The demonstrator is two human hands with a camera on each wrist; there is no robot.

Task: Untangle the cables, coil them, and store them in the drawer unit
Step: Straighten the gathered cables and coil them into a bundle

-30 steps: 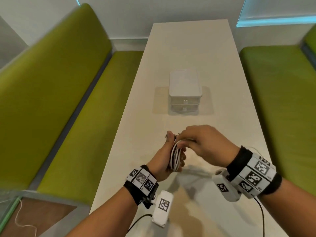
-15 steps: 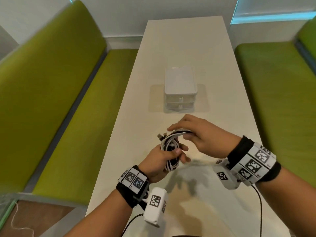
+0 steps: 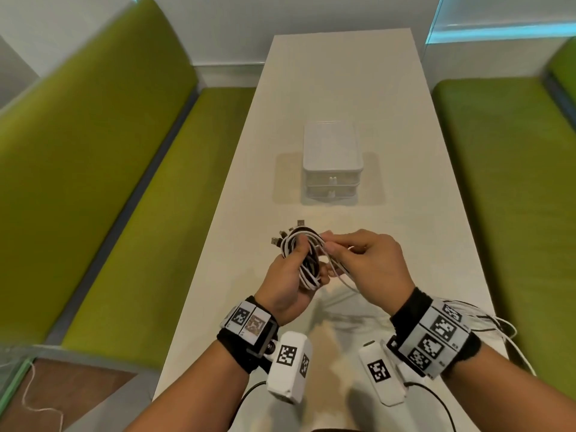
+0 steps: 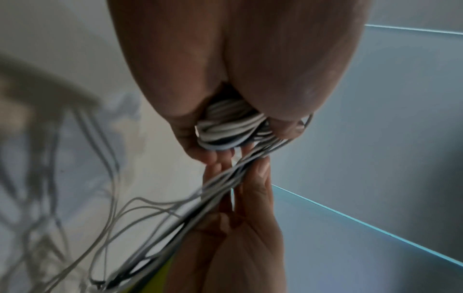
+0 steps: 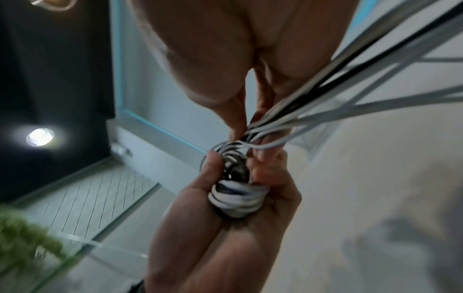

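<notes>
Left hand (image 3: 288, 283) grips the coiled cables (image 3: 307, 260); right hand (image 3: 371, 263) pinches their loose strands beside it.

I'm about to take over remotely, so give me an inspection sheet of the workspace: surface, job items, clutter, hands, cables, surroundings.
Surface: long pale table, bare around the unit.
Job's things: white drawer unit at mid-table, both drawers shut; cable coil of white and black cables held above the table's near end.
Clutter: nothing seen.
Hands: left hand grips the coil; right hand pinches the loose strands beside the coil.
Cables: part coiled, plug ends sticking out at the top; uncoiled strands trail off past the right wrist.
Surroundings: green benches on both sides, white wall beyond.
</notes>
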